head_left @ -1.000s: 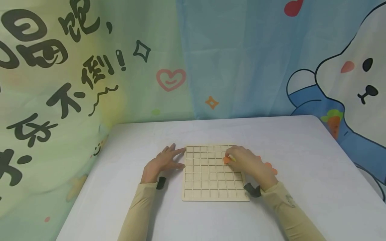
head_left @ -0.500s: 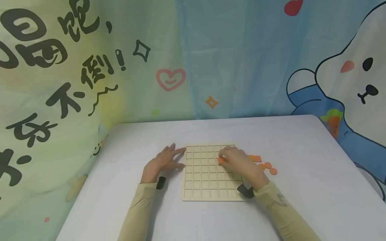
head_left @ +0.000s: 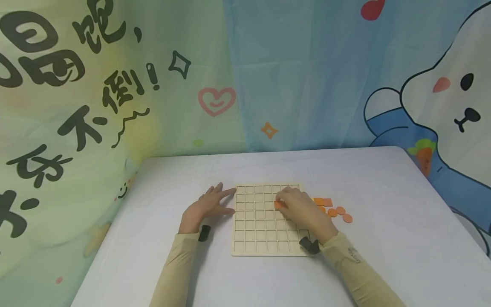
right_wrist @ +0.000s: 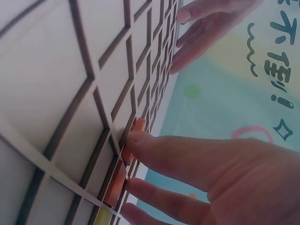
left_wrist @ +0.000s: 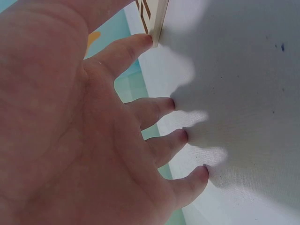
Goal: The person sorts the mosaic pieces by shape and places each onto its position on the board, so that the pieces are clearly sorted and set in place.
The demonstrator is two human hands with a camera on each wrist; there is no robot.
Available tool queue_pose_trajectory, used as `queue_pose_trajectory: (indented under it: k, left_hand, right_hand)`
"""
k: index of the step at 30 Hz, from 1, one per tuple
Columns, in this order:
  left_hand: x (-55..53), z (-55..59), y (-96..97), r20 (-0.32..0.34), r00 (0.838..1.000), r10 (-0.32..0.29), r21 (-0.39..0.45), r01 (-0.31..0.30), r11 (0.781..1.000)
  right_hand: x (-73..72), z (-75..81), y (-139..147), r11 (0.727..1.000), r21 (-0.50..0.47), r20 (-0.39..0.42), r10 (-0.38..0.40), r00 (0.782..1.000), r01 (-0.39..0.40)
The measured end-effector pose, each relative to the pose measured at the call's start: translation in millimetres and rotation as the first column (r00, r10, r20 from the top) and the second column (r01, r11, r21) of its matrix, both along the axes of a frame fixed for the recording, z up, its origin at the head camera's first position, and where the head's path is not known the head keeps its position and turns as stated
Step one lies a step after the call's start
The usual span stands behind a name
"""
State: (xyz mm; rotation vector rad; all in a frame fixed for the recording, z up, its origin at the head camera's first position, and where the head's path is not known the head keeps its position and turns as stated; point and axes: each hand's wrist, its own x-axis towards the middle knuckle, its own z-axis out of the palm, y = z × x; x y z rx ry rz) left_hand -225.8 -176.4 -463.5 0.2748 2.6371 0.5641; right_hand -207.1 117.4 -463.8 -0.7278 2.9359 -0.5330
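Observation:
A pale wooden board (head_left: 261, 226) marked into a grid of squares lies flat on the table. My left hand (head_left: 209, 204) is spread at its left edge; in the left wrist view the index fingertip touches the board's edge (left_wrist: 159, 21) and the other fingertips rest on the cloth. Over the board's upper right part, my right hand (head_left: 301, 209) holds a small orange tile (head_left: 278, 205) by thumb and fingertips. The right wrist view shows the thumb against this orange tile (right_wrist: 139, 123), with another orange piece (right_wrist: 115, 187) and a yellow piece (right_wrist: 103, 217) in neighbouring squares.
Right of the board lie orange square tiles (head_left: 323, 201) side by side and several orange discs (head_left: 340, 210), partly hidden by my right hand. The white-covered table (head_left: 383, 187) ends at a printed curtain (head_left: 280, 85).
My right hand has moved left across the board with the orange tile, slowing in the last half second. Tiles and discs behind it have come into sight. My left hand stays put.

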Motion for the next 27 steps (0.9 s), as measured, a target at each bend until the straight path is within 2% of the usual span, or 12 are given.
queue_pose_trajectory:
  k: [27]
  left_hand:
    - [-0.4, -0.8, 0.2, 0.006, 1.0, 0.01, 0.01, -0.01, 1.0]
  right_hand:
    - [-1.6, -6.9, 0.6, 1.0, -0.01, 0.002, -0.029, 1.0, 0.029]
